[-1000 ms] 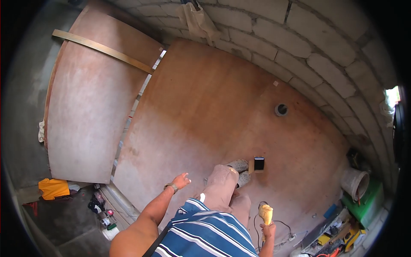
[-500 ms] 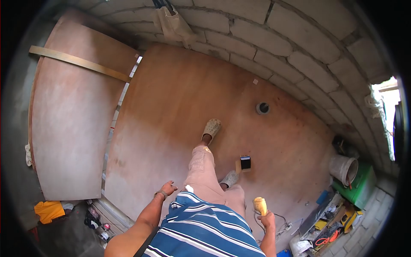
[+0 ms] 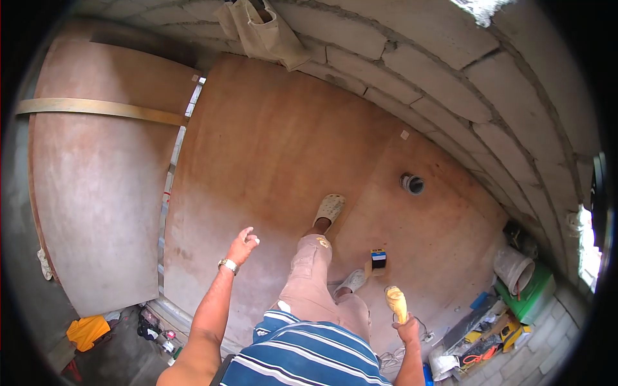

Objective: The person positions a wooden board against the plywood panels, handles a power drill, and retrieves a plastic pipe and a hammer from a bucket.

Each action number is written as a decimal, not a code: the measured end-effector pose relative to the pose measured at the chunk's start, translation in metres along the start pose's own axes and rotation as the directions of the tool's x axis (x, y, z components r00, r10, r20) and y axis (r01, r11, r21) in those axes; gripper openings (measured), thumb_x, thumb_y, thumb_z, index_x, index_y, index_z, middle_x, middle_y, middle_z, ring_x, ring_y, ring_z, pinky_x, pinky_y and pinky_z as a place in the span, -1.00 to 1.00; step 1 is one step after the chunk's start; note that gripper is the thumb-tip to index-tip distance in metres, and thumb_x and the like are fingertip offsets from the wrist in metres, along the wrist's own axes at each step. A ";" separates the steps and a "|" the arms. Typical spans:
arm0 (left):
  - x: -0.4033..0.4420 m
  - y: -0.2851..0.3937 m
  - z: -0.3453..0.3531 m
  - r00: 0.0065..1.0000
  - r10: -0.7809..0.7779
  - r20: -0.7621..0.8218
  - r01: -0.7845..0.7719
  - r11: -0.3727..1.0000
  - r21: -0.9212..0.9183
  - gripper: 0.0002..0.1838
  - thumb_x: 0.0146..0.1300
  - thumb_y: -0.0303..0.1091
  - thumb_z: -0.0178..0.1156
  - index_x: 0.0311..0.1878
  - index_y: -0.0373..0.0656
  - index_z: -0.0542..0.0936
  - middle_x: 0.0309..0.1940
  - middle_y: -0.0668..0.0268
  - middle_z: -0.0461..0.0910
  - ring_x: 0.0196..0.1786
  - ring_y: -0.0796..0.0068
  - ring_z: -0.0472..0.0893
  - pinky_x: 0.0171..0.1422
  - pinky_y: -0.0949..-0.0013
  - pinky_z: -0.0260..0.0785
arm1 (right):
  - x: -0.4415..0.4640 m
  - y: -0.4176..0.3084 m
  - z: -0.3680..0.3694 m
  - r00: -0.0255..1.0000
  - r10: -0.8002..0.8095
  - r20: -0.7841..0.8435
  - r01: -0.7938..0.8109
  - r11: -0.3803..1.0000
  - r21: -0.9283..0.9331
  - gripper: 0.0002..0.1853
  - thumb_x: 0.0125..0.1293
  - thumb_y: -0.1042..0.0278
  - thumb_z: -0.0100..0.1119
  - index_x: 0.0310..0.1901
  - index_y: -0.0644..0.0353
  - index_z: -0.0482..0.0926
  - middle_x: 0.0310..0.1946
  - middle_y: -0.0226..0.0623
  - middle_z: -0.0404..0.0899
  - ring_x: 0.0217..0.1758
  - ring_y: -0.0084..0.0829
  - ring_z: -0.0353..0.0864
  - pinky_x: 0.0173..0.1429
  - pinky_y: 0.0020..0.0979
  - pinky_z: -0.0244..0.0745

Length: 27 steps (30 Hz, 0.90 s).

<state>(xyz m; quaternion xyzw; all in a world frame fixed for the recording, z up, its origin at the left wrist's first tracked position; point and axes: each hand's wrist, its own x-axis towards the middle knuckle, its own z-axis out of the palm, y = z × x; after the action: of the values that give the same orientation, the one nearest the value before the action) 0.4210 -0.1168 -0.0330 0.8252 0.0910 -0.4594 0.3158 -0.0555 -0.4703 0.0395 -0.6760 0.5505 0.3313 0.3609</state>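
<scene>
My right hand (image 3: 407, 330) is wrapped round the lower end of a yellow corded power tool (image 3: 396, 302), held upright beside my right leg; its exact kind is not clear. A cable (image 3: 421, 325) loops behind that hand. My left hand (image 3: 243, 246), with a watch at the wrist, is raised over the large plywood sheet (image 3: 257, 161) and holds nothing; its fingers are partly bent but apart. In front of my feet a small blue, yellow and black box (image 3: 378, 258) rests on the sheet. Farther off stands a small bucket (image 3: 412, 184) with dark contents.
A narrower panel (image 3: 103, 206) lies left, across a gap, with a wooden strip (image 3: 103, 109) over it. A block wall (image 3: 438, 83) with a hanging bag (image 3: 267, 32) runs along the back. At right are a white bucket (image 3: 514, 270), green box (image 3: 534, 296) and tool tray (image 3: 476, 334).
My left hand has risen forward and slightly left, away from my hip. The right hand still holds the yellow tool, a little farther right. The view has shifted and turned slightly.
</scene>
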 end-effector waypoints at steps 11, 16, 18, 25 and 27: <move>0.025 -0.114 -0.008 0.968 -0.223 0.112 0.185 0.942 0.279 -0.32 0.17 -0.19 0.26 0.33 -0.24 0.32 -0.01 0.11 0.63 0.10 0.22 0.58 0.23 0.30 0.36 | 0.043 -0.091 -0.036 0.999 0.030 -0.014 -0.031 0.997 -0.076 -0.39 -0.08 0.33 0.41 0.10 0.20 0.49 -0.16 0.11 0.62 0.02 0.07 0.57 0.08 -0.11 0.47; 0.035 -0.078 -0.010 0.975 -0.207 0.075 0.177 0.939 0.295 -0.32 0.17 -0.21 0.26 0.34 -0.23 0.31 -0.01 0.11 0.63 0.09 0.24 0.58 0.23 0.29 0.36 | 0.071 -0.111 -0.040 0.998 0.034 -0.050 -0.036 0.998 -0.046 -0.45 -0.08 0.38 0.41 0.03 0.24 0.51 -0.18 0.08 0.62 -0.03 0.06 0.60 0.04 -0.16 0.48; 0.047 -0.067 -0.006 0.982 -0.177 0.069 0.161 0.968 0.192 -0.32 0.17 -0.21 0.26 0.34 -0.22 0.31 0.00 0.12 0.62 0.08 0.25 0.59 0.23 0.30 0.36 | 0.082 -0.120 -0.041 0.999 0.013 -0.047 -0.012 1.000 0.026 -0.46 -0.06 0.37 0.39 0.03 0.23 0.52 -0.17 0.07 0.63 -0.02 0.03 0.60 0.04 -0.18 0.47; 0.068 0.043 0.086 0.976 -0.057 0.212 0.066 0.997 -0.036 -0.34 0.20 -0.20 0.24 0.34 -0.20 0.32 0.04 0.17 0.58 0.09 0.33 0.56 0.23 0.29 0.34 | 0.152 -0.140 -0.032 0.998 -0.031 -0.049 0.034 0.998 0.051 -0.43 -0.06 0.31 0.39 0.07 0.18 0.51 -0.17 0.05 0.63 -0.02 0.02 0.58 0.04 -0.17 0.47; 0.076 0.069 0.136 0.933 -0.026 0.358 0.109 0.971 -0.214 -0.37 0.24 -0.20 0.22 0.34 -0.21 0.32 0.03 0.17 0.58 0.08 0.38 0.55 0.21 0.31 0.36 | 0.199 -0.114 -0.013 1.000 -0.007 -0.011 0.009 0.993 0.118 -0.45 -0.06 0.33 0.39 0.05 0.23 0.51 -0.22 -0.01 0.65 -0.10 -0.05 0.63 -0.02 -0.22 0.50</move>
<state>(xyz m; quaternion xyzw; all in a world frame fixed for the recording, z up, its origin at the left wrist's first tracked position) 0.3986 -0.2639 -0.1160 0.6836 0.1141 -0.5966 0.4046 0.0924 -0.5668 -0.1080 -0.6575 0.5682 0.2933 0.3986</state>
